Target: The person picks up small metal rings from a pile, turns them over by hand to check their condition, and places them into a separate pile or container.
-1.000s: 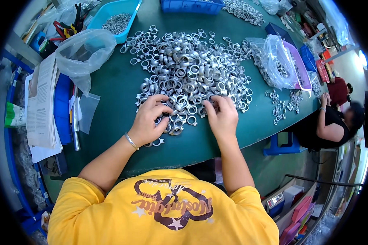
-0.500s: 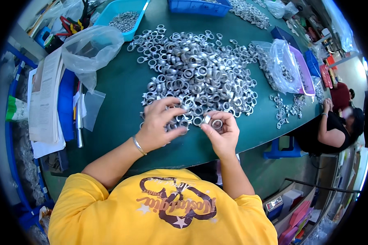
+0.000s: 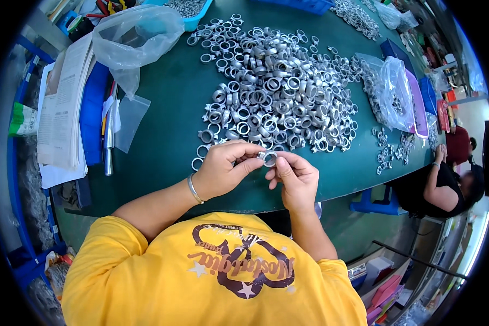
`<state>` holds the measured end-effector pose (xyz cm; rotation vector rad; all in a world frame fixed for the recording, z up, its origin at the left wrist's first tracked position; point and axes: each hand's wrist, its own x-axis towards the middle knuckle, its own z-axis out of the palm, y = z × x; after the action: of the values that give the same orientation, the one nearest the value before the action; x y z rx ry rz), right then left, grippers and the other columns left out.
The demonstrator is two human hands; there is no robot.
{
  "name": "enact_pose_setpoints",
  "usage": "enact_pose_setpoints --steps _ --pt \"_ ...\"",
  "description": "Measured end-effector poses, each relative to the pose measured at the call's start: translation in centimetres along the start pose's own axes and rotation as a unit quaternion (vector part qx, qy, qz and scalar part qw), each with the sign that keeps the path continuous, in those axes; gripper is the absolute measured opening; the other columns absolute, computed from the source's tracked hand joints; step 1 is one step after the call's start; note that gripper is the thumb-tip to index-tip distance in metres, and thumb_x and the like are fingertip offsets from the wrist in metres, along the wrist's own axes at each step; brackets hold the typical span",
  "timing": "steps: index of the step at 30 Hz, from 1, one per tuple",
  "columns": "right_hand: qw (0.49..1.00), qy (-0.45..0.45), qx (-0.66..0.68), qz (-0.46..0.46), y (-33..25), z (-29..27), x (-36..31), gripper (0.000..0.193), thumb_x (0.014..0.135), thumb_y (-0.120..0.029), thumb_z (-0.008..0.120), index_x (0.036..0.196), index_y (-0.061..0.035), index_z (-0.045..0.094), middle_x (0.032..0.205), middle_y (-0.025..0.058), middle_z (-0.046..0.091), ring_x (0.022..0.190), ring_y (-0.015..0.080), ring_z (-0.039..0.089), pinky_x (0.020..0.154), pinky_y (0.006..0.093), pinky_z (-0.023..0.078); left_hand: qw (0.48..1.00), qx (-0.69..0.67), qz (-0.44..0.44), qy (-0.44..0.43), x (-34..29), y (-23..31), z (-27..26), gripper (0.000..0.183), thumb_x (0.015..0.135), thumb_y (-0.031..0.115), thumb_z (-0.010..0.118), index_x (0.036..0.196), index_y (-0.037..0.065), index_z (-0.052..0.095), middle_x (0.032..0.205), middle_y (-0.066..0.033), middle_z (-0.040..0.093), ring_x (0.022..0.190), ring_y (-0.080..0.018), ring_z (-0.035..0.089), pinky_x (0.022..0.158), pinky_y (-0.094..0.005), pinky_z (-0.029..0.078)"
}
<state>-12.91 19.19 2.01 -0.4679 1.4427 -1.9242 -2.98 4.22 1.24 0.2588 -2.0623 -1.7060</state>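
One metal ring (image 3: 270, 159) is pinched between my left hand (image 3: 224, 169) and right hand (image 3: 298, 182), over the worktop (image 3: 168, 119); it should be light, stiff, perhaps slick, best gripped by its rim.

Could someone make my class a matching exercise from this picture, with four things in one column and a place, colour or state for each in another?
Column one
1. Heap of metal rings
2. Yellow-shirted person's bangle
3. Single held ring
4. Stool

Column two
A. Around the left wrist
B. Blue, below the level of the tabletop
C. Piled on the green tabletop
D. Between the fingers of the left hand and right hand

Right pairs: 1-C; 2-A; 3-D; 4-B.
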Motion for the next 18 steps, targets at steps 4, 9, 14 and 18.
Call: enact_pose_setpoints --steps 4,9,14,18 --pt "1.000 0.008 -0.023 0.003 -0.1 0.3 -0.4 0.019 0.090 -0.007 0.061 0.104 0.0064 0.063 0.088 0.0099 0.066 0.068 0.0121 0.062 0.051 0.0205 0.049 0.997 -0.051 -0.053 -0.016 0.0 0.5 -0.1 0.018 0.085 0.009 0.066 0.099 -0.001 0.067 0.082 -0.0081 0.065 0.065 -0.0111 0.061 0.058 -0.0220 0.049" --pt "0.997 0.017 0.041 0.061 -0.2 0.2 -0.2 0.017 0.089 -0.002 0.057 0.102 0.0067 0.063 0.082 0.0126 0.066 0.061 0.0131 0.061 0.047 0.0208 0.047 1.000 0.000 0.020 0.015 0.1 0.3 -0.5 0.016 0.089 0.004 0.058 0.103 0.000 0.066 0.085 -0.0055 0.062 0.065 -0.0077 0.059 0.057 -0.0193 0.047" --pt "0.983 0.018 0.122 0.136 -0.4 -0.5 0.0 0.017 0.086 0.001 0.055 0.099 0.0067 0.063 0.076 0.0139 0.066 0.052 0.0143 0.059 0.042 0.0207 0.043 0.992 0.114 0.024 0.042 0.6 1.6 -2.0 0.016 0.083 0.004 0.065 0.099 0.001 0.064 0.087 -0.0063 0.059 0.066 -0.0114 0.057 0.057 -0.0216 0.045" --pt "0.981 -0.012 0.145 0.126 -0.3 -0.9 -0.3 0.016 0.085 0.001 0.053 0.098 0.0052 0.062 0.078 0.0139 0.064 0.055 0.0156 0.060 0.042 0.0218 0.044 0.960 0.269 0.079 -0.017 0.8 1.0 -2.5 0.021 0.074 0.005 0.071 0.094 0.002 0.064 0.094 -0.0105 0.056 0.087 -0.0259 0.056 0.074 -0.0320 0.046"
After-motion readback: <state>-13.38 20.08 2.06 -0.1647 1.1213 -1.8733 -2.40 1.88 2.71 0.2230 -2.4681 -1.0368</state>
